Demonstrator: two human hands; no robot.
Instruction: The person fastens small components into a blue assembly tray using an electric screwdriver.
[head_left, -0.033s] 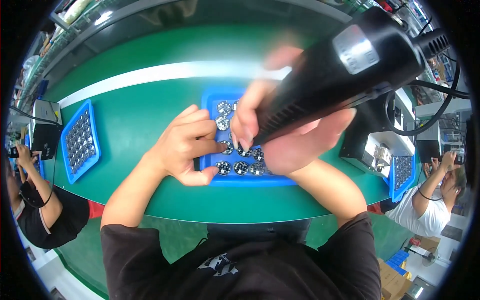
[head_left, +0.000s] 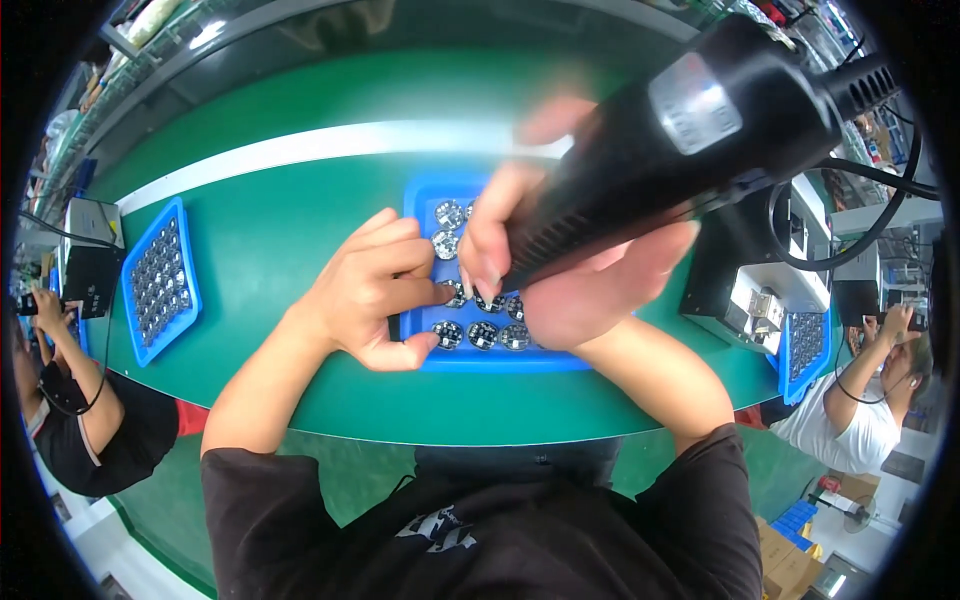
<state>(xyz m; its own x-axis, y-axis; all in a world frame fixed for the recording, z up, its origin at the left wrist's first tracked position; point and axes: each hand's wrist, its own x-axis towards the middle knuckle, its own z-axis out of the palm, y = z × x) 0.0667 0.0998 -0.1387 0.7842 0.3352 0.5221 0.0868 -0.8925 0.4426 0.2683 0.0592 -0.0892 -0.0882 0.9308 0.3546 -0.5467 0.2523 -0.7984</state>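
A blue tray (head_left: 455, 365) lies before me with rows of round circuit boards (head_left: 447, 334), dark with shiny parts. At the tray's left side is my left hand (head_left: 370, 285). Its index fingertip rests on one board (head_left: 456, 293), the thumb stands apart near the tray's edge, and the other fingers are curled. My right hand (head_left: 585, 300), partly blurred, is wrapped round a black corded electric screwdriver (head_left: 670, 140). The tool slants down to the left over the tray. Its tip and several boards are hidden behind the fingers and the tool.
A black-and-metal box device (head_left: 750, 300) stands to the right, with the cable (head_left: 885, 240) looping above it. Full blue trays lie at far left (head_left: 190, 320) and far right (head_left: 795, 390). A person works at each side (head_left: 105, 430) (head_left: 850, 420).
My right hand and the electric screwdriver have shifted slightly to the left. My left hand stays in place on the board.
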